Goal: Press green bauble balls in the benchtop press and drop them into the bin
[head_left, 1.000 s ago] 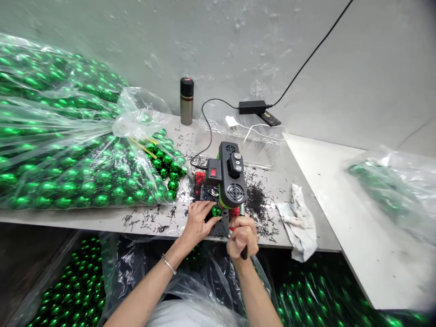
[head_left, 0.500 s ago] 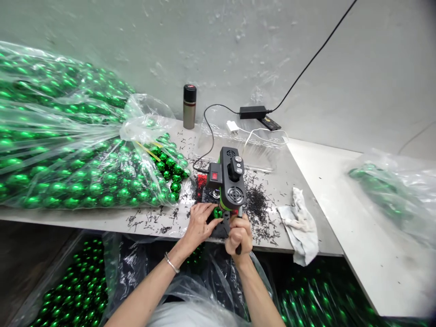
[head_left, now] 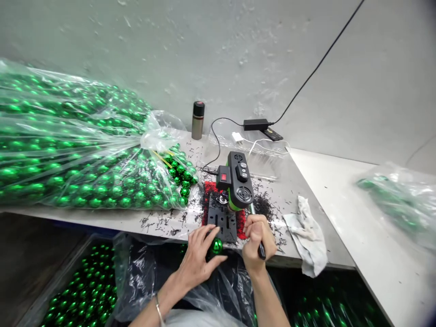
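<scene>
My left hand [head_left: 198, 255] has its thumb and fingers spread, with a shiny green ball [head_left: 216, 246] in the gap between them, just past the table's front edge. The fingers do not look closed on the ball. My right hand [head_left: 259, 240] is wrapped round the black-tipped lever [head_left: 261, 251] of a small black device [head_left: 240, 181]. Below the device head lies a slotted black base plate [head_left: 222, 220], on a red mat [head_left: 241, 223], with no ball on the visible part.
A big clear bag of green balls [head_left: 75, 150] fills the left, loose balls [head_left: 183, 175] near its mouth. A bottle [head_left: 198, 120], power adapter [head_left: 256, 124] and white cloth [head_left: 308, 236] lie around. Black scraps [head_left: 264, 204] litter the table. More balls [head_left: 81, 286] are below.
My left hand and the ball have moved from the base plate toward me, and the fingers have spread wider. My right hand has shifted right and down with the lever. The view has shifted.
</scene>
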`<act>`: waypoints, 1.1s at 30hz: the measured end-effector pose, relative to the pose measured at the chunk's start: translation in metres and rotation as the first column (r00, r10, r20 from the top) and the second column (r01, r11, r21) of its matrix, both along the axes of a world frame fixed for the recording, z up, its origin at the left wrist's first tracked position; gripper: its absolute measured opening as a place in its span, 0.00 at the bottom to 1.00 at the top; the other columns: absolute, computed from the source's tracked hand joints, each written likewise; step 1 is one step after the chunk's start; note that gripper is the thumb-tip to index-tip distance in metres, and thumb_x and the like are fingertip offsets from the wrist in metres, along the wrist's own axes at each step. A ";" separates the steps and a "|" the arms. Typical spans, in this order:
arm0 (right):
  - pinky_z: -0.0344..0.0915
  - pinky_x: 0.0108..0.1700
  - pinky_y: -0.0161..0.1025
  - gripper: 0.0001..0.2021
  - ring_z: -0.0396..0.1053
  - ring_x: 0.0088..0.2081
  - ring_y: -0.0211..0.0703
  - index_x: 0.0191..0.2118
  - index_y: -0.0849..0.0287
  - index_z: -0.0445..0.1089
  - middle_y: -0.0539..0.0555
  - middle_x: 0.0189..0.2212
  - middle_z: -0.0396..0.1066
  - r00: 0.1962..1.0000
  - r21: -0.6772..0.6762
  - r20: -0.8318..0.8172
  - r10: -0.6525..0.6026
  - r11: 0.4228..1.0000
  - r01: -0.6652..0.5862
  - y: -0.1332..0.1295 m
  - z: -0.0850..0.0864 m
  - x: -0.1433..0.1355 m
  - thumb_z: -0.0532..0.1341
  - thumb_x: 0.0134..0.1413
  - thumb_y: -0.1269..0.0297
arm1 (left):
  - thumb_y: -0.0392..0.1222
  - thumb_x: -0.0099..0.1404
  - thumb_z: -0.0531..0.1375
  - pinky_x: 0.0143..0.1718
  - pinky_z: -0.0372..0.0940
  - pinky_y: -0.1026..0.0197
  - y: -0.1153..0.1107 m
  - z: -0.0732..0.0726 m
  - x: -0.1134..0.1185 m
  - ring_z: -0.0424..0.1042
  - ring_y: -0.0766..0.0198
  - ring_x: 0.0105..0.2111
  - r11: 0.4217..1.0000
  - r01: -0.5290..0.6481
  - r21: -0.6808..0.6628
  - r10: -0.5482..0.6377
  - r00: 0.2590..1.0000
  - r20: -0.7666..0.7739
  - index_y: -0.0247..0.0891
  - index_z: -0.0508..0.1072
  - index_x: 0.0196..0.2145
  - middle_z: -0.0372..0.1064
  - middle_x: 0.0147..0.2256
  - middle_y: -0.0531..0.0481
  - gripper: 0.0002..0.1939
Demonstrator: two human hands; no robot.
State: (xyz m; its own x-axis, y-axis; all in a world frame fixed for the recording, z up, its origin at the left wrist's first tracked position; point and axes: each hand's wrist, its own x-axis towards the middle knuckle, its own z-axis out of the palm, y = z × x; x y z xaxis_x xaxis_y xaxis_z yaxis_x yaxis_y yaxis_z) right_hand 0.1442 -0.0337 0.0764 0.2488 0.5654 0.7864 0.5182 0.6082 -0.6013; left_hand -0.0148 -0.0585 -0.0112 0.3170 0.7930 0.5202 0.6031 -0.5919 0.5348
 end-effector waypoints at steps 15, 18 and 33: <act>0.60 0.30 0.38 0.17 0.64 0.28 0.38 0.23 0.56 0.58 0.47 0.21 0.60 1.000 0.023 0.002 0.011 1.000 -0.012 0.002 -0.011 0.000 0.50 0.65 0.73 | 0.30 0.65 0.54 0.45 0.62 0.45 0.145 0.025 -0.051 0.72 0.45 0.35 0.928 -0.368 -0.058 0.300 0.830 -0.471 0.34 0.73 0.35 0.71 0.30 0.38 0.08; 0.60 0.29 0.37 0.17 0.64 0.27 0.38 0.23 0.55 0.58 0.47 0.21 0.61 1.000 0.031 0.010 0.013 0.999 -0.013 0.002 -0.013 0.000 0.50 0.65 0.73 | 0.32 0.67 0.54 0.45 0.64 0.47 0.142 0.026 -0.053 0.74 0.47 0.38 0.942 -0.331 -0.056 0.280 0.868 -0.411 0.34 0.74 0.44 0.74 0.37 0.36 0.11; 0.62 0.29 0.36 0.15 0.65 0.28 0.37 0.25 0.56 0.61 0.48 0.23 0.62 0.997 0.082 0.056 0.048 0.995 -0.052 0.007 -0.014 0.003 0.50 0.64 0.74 | 0.51 0.66 0.64 0.43 0.73 0.56 0.090 0.059 -0.041 0.77 0.57 0.40 0.991 -0.117 -0.071 0.130 0.964 0.231 0.42 0.74 0.49 0.77 0.44 0.46 0.17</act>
